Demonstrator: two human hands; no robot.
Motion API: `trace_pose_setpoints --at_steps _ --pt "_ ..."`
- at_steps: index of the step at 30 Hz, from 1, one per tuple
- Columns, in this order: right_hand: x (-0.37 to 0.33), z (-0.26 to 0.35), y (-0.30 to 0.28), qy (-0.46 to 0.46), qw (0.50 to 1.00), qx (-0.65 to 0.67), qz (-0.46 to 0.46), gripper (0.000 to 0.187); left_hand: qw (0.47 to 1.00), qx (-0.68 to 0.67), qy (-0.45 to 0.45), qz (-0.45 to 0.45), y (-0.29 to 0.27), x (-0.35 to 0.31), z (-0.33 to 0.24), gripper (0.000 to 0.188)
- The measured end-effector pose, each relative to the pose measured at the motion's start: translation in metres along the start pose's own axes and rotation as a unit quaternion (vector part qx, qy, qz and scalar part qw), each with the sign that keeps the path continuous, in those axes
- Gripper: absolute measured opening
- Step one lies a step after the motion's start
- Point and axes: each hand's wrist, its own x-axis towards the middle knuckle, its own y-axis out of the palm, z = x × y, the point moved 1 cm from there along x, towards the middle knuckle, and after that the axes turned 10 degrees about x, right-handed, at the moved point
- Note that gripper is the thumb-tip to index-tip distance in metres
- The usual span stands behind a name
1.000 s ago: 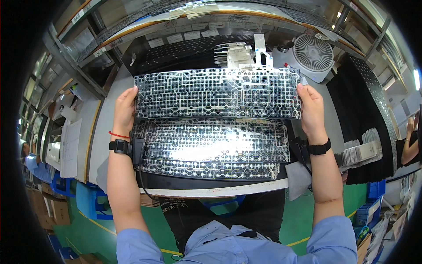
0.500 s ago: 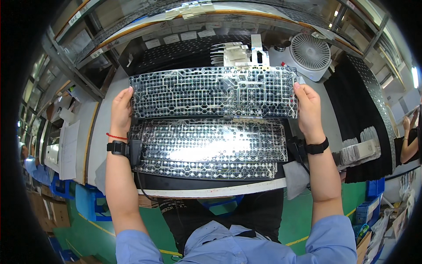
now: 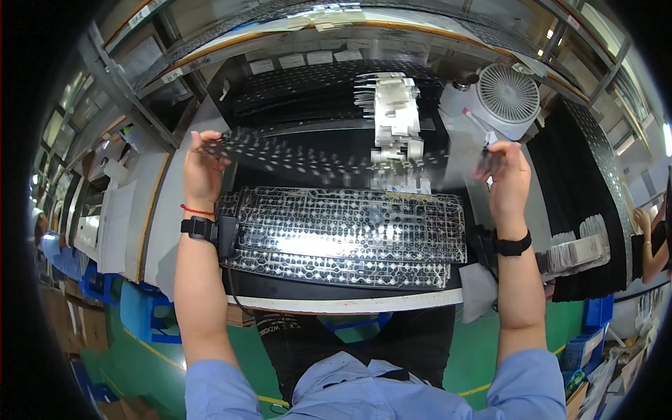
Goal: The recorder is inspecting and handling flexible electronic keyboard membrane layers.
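A dark, flexible keyboard membrane sheet [image 3: 301, 159] with rows of dots is stretched between my hands, smeared by motion and seen nearly edge-on. My left hand [image 3: 201, 171] pinches its left end. At the opposite end, the fingers of my right hand [image 3: 507, 171] are closed on it, though that end is blurred. Below the held sheet, a stack of shiny clear membrane sheets [image 3: 350, 218] with silvery circuit lines lies on the black bench surface. Behind it, pale connector tails [image 3: 397, 119] form an overlapping column over black sheets [image 3: 301, 101].
A white round fan [image 3: 509, 96] stands at the back right. Further right is a black sheet pile [image 3: 570, 175] with pale tails [image 3: 576, 253] bundled near its front. A metal shelf [image 3: 294, 42] spans the back. Another person's arm [image 3: 652, 238] shows at the right edge.
The held sheet has swung from facing me broadly to nearly edge-on and blurred, uncovering the pale tails and black sheets behind. Both hands have turned with it; the view has shifted slightly.
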Motion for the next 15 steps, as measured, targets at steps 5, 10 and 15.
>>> trace_pose_setpoints --at_steps 5,10,15 --pt "0.000 -0.001 0.001 -0.021 0.996 -0.082 0.030 0.008 0.999 0.038 0.001 -0.013 0.007 0.000 -0.002 0.022" --pt "-0.002 -0.002 0.003 -0.097 0.995 -0.019 0.022 0.022 0.996 0.091 -0.025 -0.003 0.003 0.004 0.002 0.013" --pt "-0.006 0.003 0.002 -0.150 0.988 -0.029 0.032 0.022 0.990 0.131 -0.058 0.015 0.007 0.002 0.001 0.013"
